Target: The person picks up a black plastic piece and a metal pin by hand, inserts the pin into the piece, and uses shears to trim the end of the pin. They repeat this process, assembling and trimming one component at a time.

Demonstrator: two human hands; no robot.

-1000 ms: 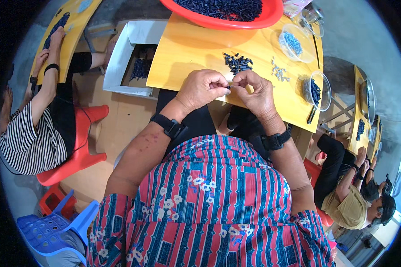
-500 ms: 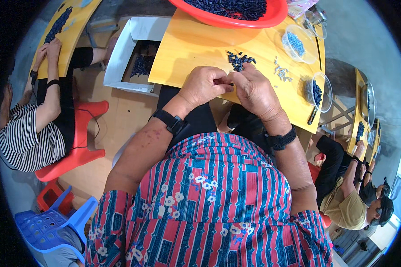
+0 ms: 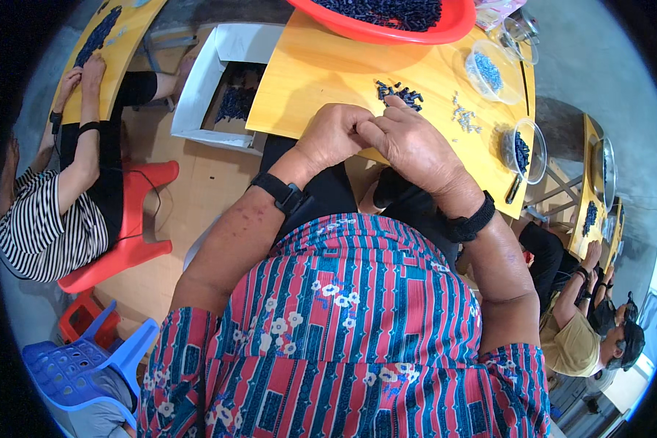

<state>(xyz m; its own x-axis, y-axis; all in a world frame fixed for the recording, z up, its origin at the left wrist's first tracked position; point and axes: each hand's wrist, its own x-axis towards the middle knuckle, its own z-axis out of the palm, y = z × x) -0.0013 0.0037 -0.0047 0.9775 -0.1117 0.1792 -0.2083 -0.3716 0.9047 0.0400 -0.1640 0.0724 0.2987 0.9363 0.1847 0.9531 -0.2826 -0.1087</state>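
Dark pieces: heaped on table. Left hand, right hand: curled, touching, at near edge; whether anything is gripped cannot be told.

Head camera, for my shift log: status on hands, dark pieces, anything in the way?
Left hand and right hand together; anything held is hidden. Dark pieces piled on yellow table. Right hand masks some pieces.

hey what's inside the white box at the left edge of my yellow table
Inside the white box, small dark pieces lie heaped on a brownish bottom. The yellow table covers the box's right side, and the heap hides whatever is beneath it.
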